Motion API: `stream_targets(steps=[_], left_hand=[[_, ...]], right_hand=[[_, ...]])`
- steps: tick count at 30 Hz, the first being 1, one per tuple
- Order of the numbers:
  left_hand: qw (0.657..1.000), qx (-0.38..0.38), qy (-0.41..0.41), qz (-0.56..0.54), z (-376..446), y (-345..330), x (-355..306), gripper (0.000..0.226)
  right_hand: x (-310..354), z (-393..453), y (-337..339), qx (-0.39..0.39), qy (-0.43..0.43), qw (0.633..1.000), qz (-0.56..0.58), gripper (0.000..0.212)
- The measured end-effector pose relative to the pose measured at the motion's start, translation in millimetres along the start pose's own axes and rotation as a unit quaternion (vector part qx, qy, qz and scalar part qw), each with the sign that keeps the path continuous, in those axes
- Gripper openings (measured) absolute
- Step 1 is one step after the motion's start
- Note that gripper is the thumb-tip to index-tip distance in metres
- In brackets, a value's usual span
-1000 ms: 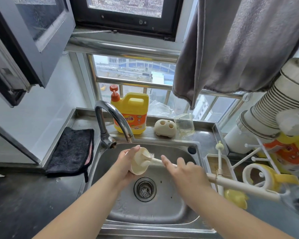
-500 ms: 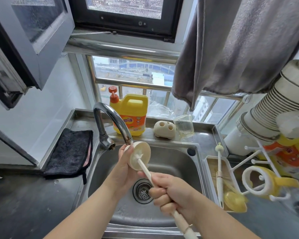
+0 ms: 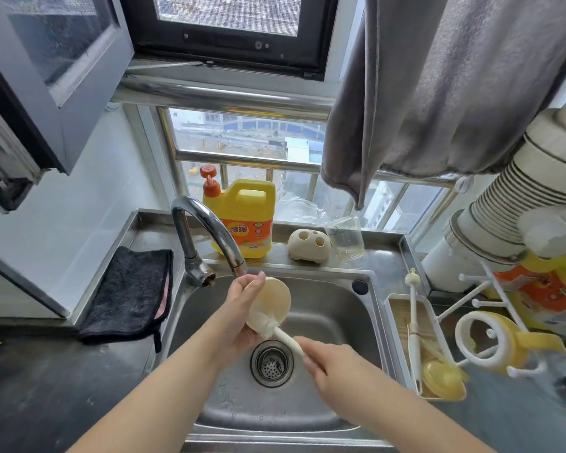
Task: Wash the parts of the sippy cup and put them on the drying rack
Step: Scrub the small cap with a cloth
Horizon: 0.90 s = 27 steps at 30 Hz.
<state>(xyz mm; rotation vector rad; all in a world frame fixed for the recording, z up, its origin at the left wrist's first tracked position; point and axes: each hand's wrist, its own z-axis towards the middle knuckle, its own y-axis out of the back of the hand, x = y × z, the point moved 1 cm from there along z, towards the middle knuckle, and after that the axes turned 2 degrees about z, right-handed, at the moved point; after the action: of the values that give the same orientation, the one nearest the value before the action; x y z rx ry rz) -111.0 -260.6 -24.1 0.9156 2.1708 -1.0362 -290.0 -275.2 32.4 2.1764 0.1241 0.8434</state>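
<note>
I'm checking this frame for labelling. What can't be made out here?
All in the head view:
- Brush bristles: blurred where they meet the cream cup part.
- Brush handle: covered by the right hand.
- Cup part's near side: hidden behind the left hand.
- Water from the faucet: none discernible.
- Drying rack: cut off at the right edge.

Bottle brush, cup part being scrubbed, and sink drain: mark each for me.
bottle brush [image 3: 283, 337], head view, on its white handle.
round cream cup part [image 3: 276, 297], head view, on its face.
sink drain [image 3: 271, 363], head view, on the strainer.
</note>
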Motion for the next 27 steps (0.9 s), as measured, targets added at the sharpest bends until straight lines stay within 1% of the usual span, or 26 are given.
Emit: stream_targets(steps=[1, 2, 3, 4, 6, 7, 8, 9, 10, 11, 12, 13, 14, 15, 16, 17, 18, 19, 20, 21, 22, 23, 24, 25, 26, 27], left_hand=[[1.000, -0.016, -0.015, 0.010, 0, -3, 1, 0.037], [1.000, -0.018, -0.023, 0.003, -1, -6, 2, 0.035], [0.999, -0.016, -0.024, -0.015, 0, -8, 2, 0.036], [0.999, -0.009, -0.023, -0.034, 0, -12, 1, 0.037], [0.998, 0.002, -0.027, -0.049, -1, -19, -2, 0.024], [0.999, -0.001, -0.034, -0.042, 0, -20, -3, 0.017], [0.998, -0.005, -0.042, -0.035, 2, -21, -2, 0.013], [0.998, -0.009, -0.051, -0.035, 1, -21, 0, 0.012], [0.997, -0.009, -0.058, -0.044, 0, -19, 3, 0.013], [0.997, 0.000, -0.063, -0.054, 0, -16, 7, 0.017], [0.996, 0.013, -0.068, -0.063, 1, -13, 11, 0.023], [0.995, 0.025, -0.072, -0.069, 0, -11, 15, 0.029], [0.993, 0.037, -0.076, -0.079, -2, -11, 16, 0.032], [0.991, 0.043, -0.080, -0.094, -1, -11, 17, 0.031], [0.990, 0.043, -0.083, -0.108, 0, -12, 17, 0.031], [0.989, 0.039, -0.086, -0.116, 0, -13, 16, 0.032], [0.988, 0.035, -0.090, -0.120, 2, -13, 14, 0.034], [0.988, 0.030, -0.092, -0.122, 2, -13, 12, 0.034], [0.988, 0.025, -0.093, -0.117, 2, -12, 10, 0.035], [0.990, 0.019, -0.091, -0.106, 2, -10, 9, 0.036], [0.992, 0.013, -0.085, -0.089, 3, -8, 11, 0.038], [0.994, 0.004, -0.076, -0.077, 3, -7, 14, 0.039], [0.995, -0.002, -0.068, -0.073, 3, -7, 16, 0.037], [0.995, -0.006, -0.063, -0.077, 3, -8, 17, 0.033], [0.995, -0.005, -0.059, -0.082, 3, -9, 17, 0.033], [0.995, -0.003, -0.056, -0.085, 4, -10, 17, 0.036]], right_hand=[[1, 0, 4, -0.031, -0.014, 0.996, -0.083, 0.049], [2, 2, 8, -0.050, -0.036, 0.984, -0.167, 0.062], [2, 4, 11, -0.055, -0.054, 0.971, -0.227, 0.072], [3, 5, 14, -0.049, -0.062, 0.962, -0.260, 0.076], [5, 6, 14, -0.040, -0.065, 0.959, -0.274, 0.076], [5, 7, 9, -0.043, -0.065, 0.965, -0.252, 0.070], [6, 7, 2, -0.047, -0.059, 0.975, -0.207, 0.057], [5, 5, -6, -0.045, -0.037, 0.990, -0.132, 0.040], [6, 2, -9, -0.025, -0.018, 0.999, -0.044, 0.027], [6, 0, -9, 0.008, -0.015, 0.998, 0.067, 0.023], [3, 1, -8, 0.044, -0.033, 0.976, 0.210, 0.023], [1, 2, -6, 0.086, -0.072, 0.922, 0.371, 0.025], [3, 3, -3, 0.129, -0.107, 0.841, 0.514, 0.027], [6, 3, -1, 0.159, -0.125, 0.761, 0.617, 0.029], [10, 2, -1, 0.181, -0.124, 0.704, 0.676, 0.030], [12, 1, -5, 0.195, -0.117, 0.680, 0.697, 0.031], [14, 1, -9, 0.194, -0.114, 0.696, 0.681, 0.031], [12, 0, -16, 0.171, -0.110, 0.755, 0.623, 0.031], [8, 0, -21, 0.134, -0.088, 0.847, 0.507, 0.031], [3, 1, -21, 0.079, -0.064, 0.935, 0.340, 0.032], [-1, 2, -18, 0.027, -0.040, 0.985, 0.165, 0.037], [-2, 3, -12, -0.011, -0.035, 0.999, 0.004, 0.046], [-3, 5, -7, -0.038, -0.045, 0.991, -0.123, 0.057], [-4, 9, -3, -0.051, -0.049, 0.974, -0.215, 0.067], [-5, 13, -2, -0.056, -0.051, 0.960, -0.269, 0.073], [-4, 15, 0, -0.052, -0.055, 0.953, -0.294, 0.075]])
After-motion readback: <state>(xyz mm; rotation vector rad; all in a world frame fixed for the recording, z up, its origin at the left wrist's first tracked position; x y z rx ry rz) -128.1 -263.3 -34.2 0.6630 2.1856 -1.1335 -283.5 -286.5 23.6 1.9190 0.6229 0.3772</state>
